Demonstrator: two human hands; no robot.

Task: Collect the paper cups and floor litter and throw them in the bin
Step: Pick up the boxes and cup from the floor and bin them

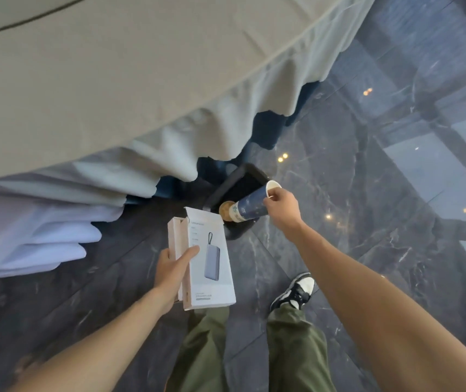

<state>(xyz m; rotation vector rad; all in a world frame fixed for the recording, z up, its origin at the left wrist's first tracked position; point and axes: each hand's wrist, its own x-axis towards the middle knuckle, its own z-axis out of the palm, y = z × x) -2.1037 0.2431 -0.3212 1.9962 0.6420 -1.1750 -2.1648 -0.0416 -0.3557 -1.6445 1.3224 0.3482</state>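
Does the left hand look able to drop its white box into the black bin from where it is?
Probably not yet. The left hand holds the white box short of the black bin, and the right hand with stacked paper cups hangs over the opening.

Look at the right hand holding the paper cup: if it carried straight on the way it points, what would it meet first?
Probably the black bin: the right hand holds the paper cup over its opening, though depth is unclear.

The black bin [236, 190] has its opening partly covered by the tilted paper cup [251, 203] in the right grip [281, 203]. The draped cloth [169, 154] crowds it from 10 o'clock. The dark floor [353, 193] toward 3 o'clock lies bare.
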